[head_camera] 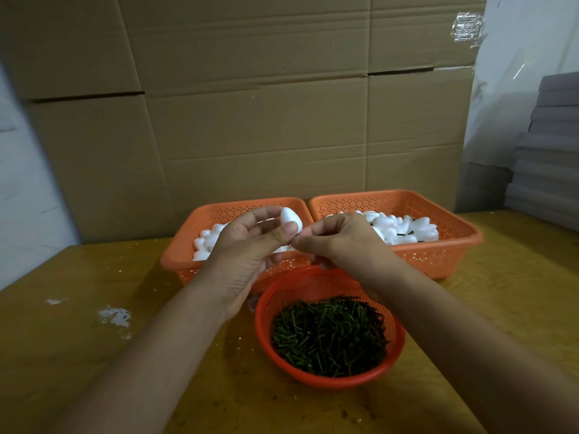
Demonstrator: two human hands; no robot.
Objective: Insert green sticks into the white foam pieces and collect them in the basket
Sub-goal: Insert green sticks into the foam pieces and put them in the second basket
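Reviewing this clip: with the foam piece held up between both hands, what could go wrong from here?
1. The left hand pinches the foam piece only at its lower end, so it might slip.
2. Whatever the right hand pinches is hidden, so a stick could enter crooked.
3. The right forearm hangs over the round basket, which it might knock.

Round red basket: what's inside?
The round red basket holds a loose heap of green sticks. Its bottom is covered by the pile, and the right hand and forearm hide part of its far rim.
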